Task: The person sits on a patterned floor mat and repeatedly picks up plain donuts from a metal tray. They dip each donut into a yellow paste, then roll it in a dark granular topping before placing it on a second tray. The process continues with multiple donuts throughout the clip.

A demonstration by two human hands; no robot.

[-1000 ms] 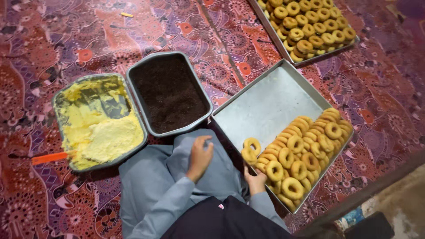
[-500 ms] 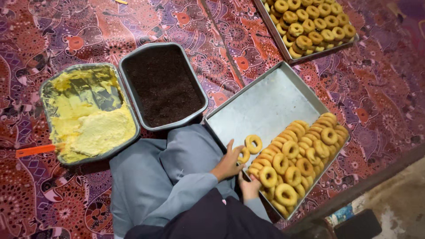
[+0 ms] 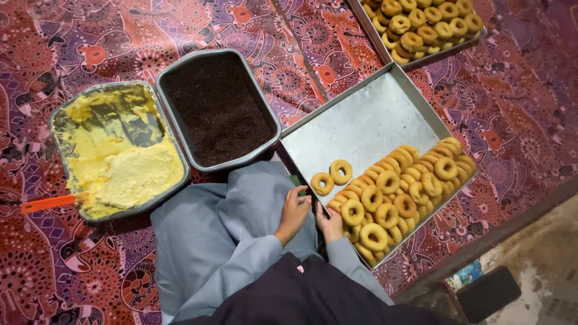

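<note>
ring cookies (image 3: 397, 192) just beside right hand (image 3: 330, 222)

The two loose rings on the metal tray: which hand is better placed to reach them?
Probably the left hand: it rests at the tray edge just below the two loose rings. The right hand sits lower, beside the stacked rings.

Both arms reached forward from the lower frame, sleeves grey, forearms converging so the hands lay close side by side. Left hand (image 3: 294, 212) rested palm down, fingers loosely curled, wrist bent slightly inward. Right hand (image 3: 330, 223) sat just beside it, lower and partly tucked, fingers bent, thumb toward the left hand. Neither hand was seen gripping anything
</note>
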